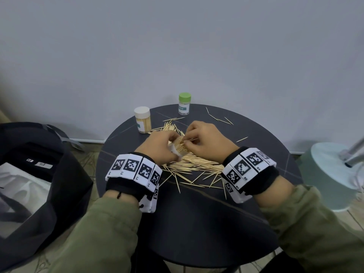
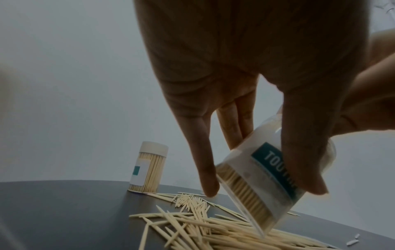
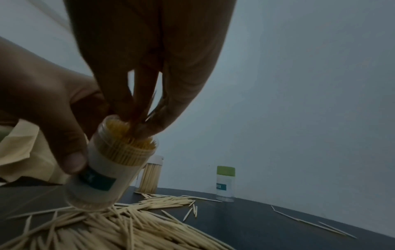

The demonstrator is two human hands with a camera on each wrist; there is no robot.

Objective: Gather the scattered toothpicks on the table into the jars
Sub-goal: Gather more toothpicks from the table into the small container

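Note:
My left hand [image 1: 162, 146] grips an open clear jar [image 2: 271, 182] with a teal label, tilted just above the pile; the same jar [image 3: 113, 167] is nearly full of toothpicks. My right hand [image 1: 199, 141] pinches a small bunch of toothpicks [image 3: 142, 108] at the jar's mouth. A big heap of loose toothpicks [image 1: 195, 166] lies on the dark round table [image 1: 197, 223] under both hands, also seen as scattered toothpicks [image 3: 119, 230]. A full jar with a white lid [image 1: 142, 120] stands at the back left. An almost empty jar with a green lid [image 1: 184, 103] stands behind.
A few stray toothpicks [image 1: 220, 118] lie at the back right of the table and one toothpick [image 1: 241, 139] further right. A dark bag [image 1: 39, 174] sits left of the table, a pale green round base [image 1: 332, 174] on the floor to the right. A grey wall is close behind.

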